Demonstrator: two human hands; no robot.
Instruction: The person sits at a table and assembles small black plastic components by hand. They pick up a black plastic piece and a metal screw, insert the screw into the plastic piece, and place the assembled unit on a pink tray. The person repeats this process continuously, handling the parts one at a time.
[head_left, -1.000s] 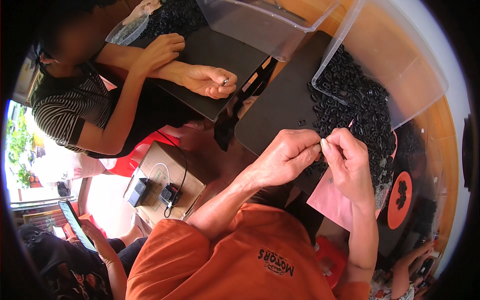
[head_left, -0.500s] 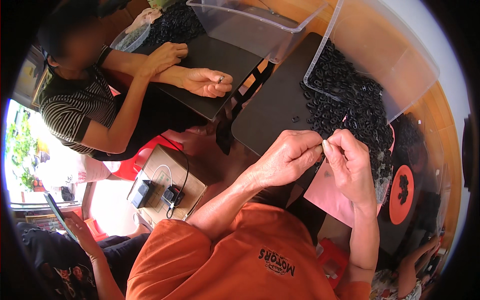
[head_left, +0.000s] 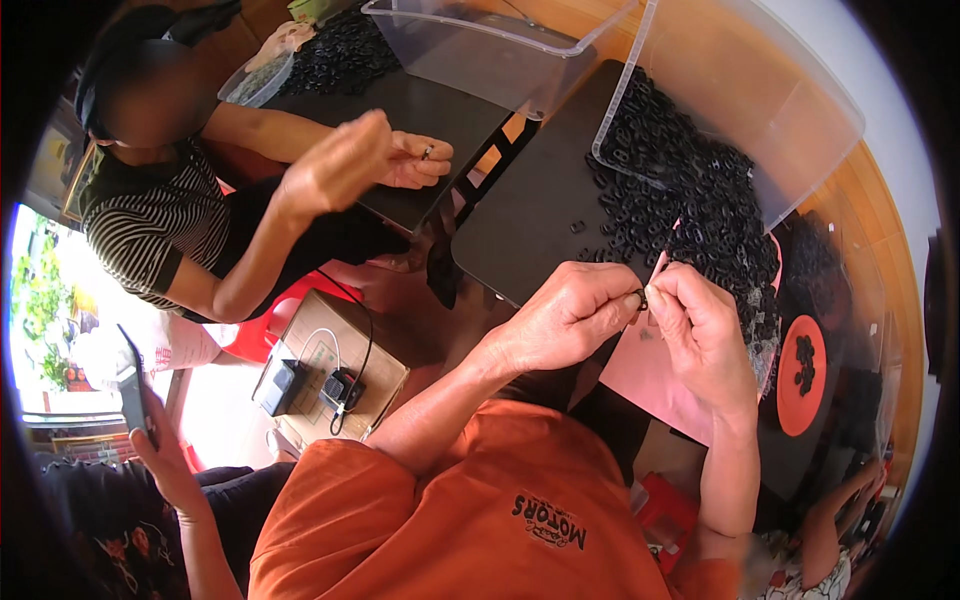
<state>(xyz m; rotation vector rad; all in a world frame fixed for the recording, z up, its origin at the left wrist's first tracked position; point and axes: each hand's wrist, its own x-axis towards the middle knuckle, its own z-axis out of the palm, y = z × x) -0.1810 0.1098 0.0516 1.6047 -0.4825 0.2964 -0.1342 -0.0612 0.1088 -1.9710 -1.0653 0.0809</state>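
Note:
My left hand pinches a small dark piece between thumb and forefinger, over the near edge of the dark table. Just to its right, my right hand is closed in a pinch, its fingertips close beside the piece. Whatever those right fingertips hold is too small to make out. Beyond both hands spreads a heap of small black ring-shaped plastic pieces. A pink sheet lies beneath and beside my right hand.
A clear plastic bin lies tipped over the heap; another bin stands farther left. At right, an orange plate carries several black pieces. Across to the left a co-worker handles a small piece. A cardboard box holds chargers.
My fingertips have drawn slightly apart, and the dark piece now shows at the left ones. The co-worker's nearer hand has moved and blurs. At lower left, another person's phone has turned.

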